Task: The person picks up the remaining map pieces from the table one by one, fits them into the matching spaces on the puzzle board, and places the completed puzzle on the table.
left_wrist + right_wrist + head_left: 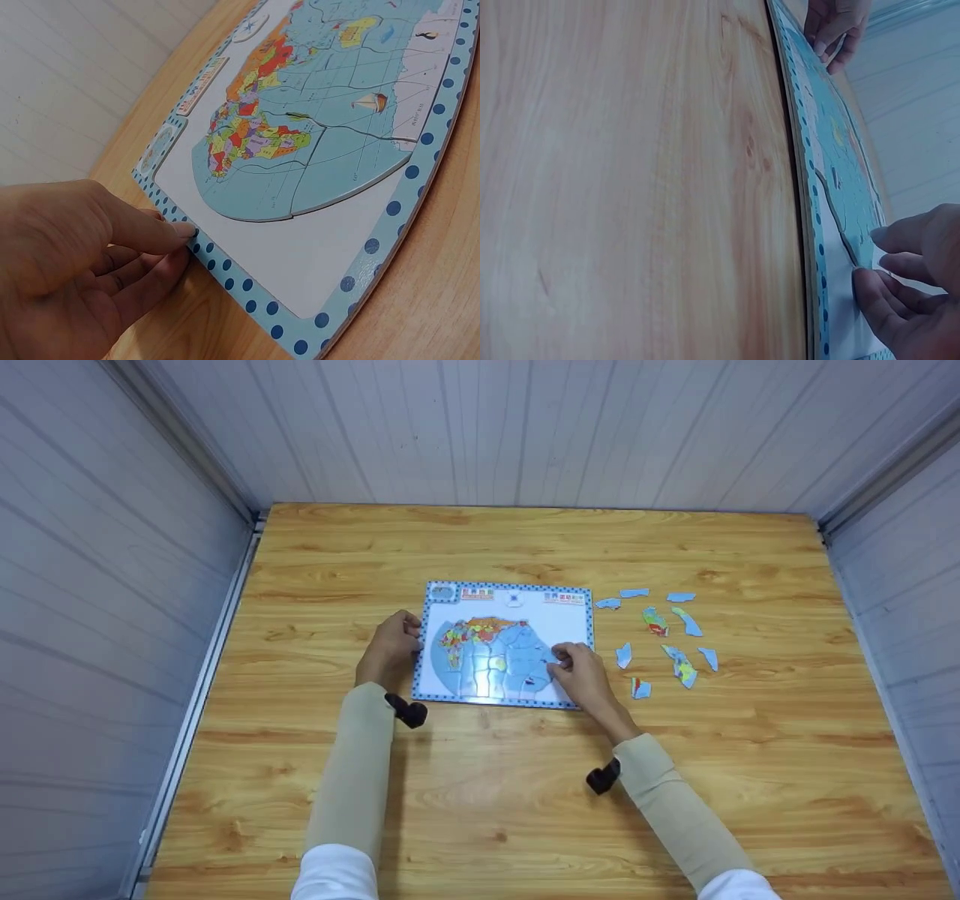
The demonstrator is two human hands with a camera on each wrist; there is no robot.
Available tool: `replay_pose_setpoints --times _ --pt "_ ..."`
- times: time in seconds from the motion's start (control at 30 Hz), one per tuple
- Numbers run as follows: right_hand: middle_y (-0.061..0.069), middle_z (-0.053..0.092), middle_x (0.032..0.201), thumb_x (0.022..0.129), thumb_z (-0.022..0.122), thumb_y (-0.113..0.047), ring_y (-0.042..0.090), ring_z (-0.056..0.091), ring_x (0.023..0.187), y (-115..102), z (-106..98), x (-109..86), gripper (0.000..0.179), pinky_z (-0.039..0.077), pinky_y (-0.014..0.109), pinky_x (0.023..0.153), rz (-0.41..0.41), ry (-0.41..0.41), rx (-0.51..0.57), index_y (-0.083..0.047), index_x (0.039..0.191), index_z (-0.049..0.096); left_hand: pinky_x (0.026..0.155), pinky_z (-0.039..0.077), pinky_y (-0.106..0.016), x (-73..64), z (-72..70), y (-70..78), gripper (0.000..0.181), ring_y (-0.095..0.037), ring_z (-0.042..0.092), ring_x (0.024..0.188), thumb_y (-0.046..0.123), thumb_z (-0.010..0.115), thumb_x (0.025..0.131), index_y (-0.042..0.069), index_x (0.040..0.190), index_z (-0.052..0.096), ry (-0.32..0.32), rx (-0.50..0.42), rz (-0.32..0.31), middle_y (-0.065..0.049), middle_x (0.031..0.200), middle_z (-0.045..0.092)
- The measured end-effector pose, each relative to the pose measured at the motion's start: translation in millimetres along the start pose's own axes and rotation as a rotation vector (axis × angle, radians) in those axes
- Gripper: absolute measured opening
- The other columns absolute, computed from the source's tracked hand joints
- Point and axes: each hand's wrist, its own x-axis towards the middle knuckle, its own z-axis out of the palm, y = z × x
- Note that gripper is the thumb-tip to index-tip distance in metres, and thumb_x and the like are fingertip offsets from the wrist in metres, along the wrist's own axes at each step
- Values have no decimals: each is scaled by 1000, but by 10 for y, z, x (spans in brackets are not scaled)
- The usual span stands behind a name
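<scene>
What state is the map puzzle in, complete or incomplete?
Incomplete: loose pieces lie on the table, right of the board.

Board border: light blue, navy dots
Map: blue sea; red, orange, yellow, green, purple lands
Loose pieces: blue, some part red, yellow, green
Tabletop: yellow-brown wood grain

A wide counter with honey-coloured wood grain spreads out before me. Pale, grooved panels form the far wall, left wall and right wall around it; a metal strip runs along its left edge.
</scene>
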Motion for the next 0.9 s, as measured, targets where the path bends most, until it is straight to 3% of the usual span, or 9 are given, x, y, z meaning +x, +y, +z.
replay_pose_setpoints --times 0.27,0.53,0.9 --pt "16 60 108 90 64 -11 26 59 96 41 -76 -3 33 50 38 86 28 -12 6 2 119 59 90 44 -34 9 -1 2 34 -23 47 104 -4 48 91 4 124 46 -9 -19 -17 -11 114 48" --pt "16 61 106 90 64 -11 26 59 97 101 -204 -3 29 50 38 86 10 32 21 2 117 60 90 44 -33 3 -7 -5 35 -23 47 104 -5 47 90 3 124 46 -14 -15 -11 -11 113 47" --pt "15 58 112 93 59 -14 26 56 103 210 -425 -21 32 48 39 91 119 52 32 0 122 57 87 43 -32 -1 -4 -11 34 -22 46 100 -4 46 90 3 124 46 -14 -22 -4 -9 109 47"
